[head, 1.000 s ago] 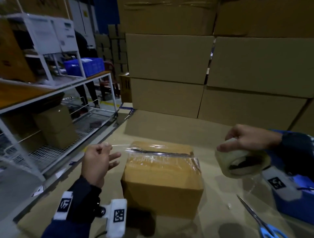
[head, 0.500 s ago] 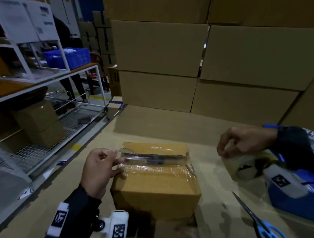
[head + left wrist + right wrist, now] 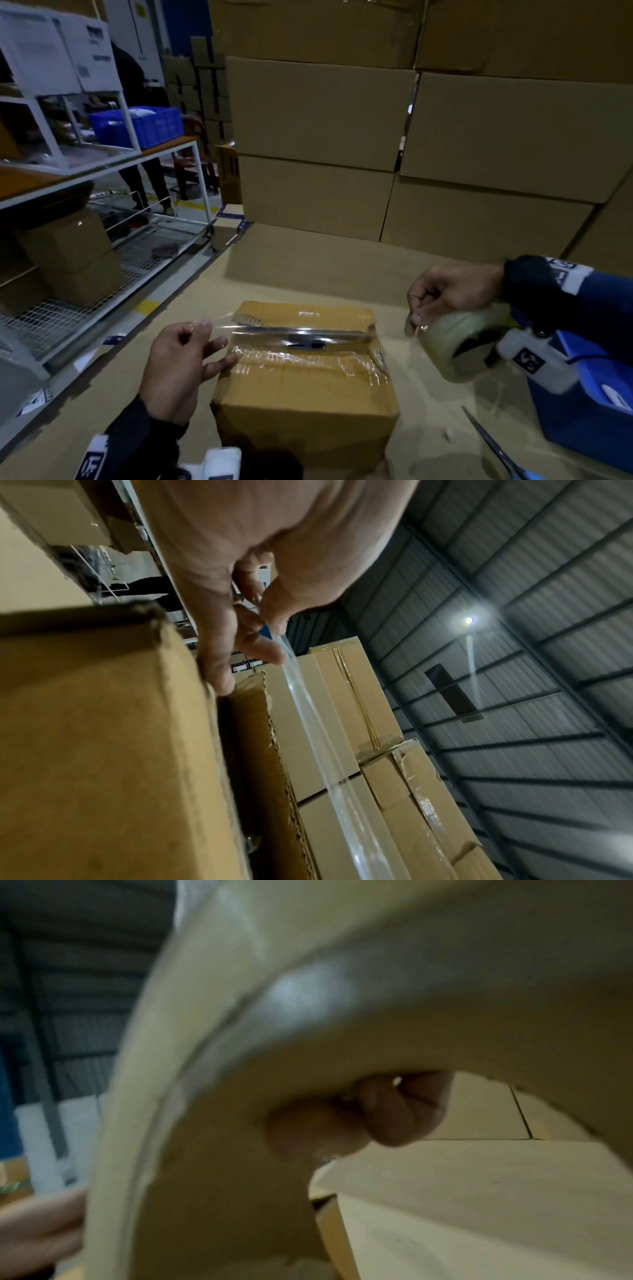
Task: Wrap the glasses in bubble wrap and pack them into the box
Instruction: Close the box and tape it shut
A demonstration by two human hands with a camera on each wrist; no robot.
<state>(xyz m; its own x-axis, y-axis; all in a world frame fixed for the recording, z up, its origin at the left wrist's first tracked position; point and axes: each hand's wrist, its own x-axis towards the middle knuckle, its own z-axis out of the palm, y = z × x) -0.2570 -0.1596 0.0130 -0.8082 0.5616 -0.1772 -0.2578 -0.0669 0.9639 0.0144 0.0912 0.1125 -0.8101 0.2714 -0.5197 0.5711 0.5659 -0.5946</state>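
Note:
A small brown cardboard box (image 3: 305, 404) stands closed on the cardboard-covered table, with clear tape across its top. A strip of clear tape (image 3: 301, 334) is stretched over the lid from left to right. My left hand (image 3: 181, 366) pinches the strip's free end at the box's upper left edge; the left wrist view shows the tape strip (image 3: 308, 723) running from the thumb and fingers (image 3: 253, 639). My right hand (image 3: 448, 294) grips the tape roll (image 3: 462, 346) to the right of the box, fingers curled through the roll's core (image 3: 394, 1118). No glasses or bubble wrap are visible.
Blue-handled scissors (image 3: 496, 448) lie at the front right beside a blue bin (image 3: 589, 411). Large cartons (image 3: 342, 137) are stacked along the table's far side. A white wire rack (image 3: 68, 308) with small boxes and a blue crate (image 3: 137, 126) stands left.
My left hand has lowered the tape end from above the table to the box's left edge. The right hand has brought the roll lower, and the strip now lies close over the lid.

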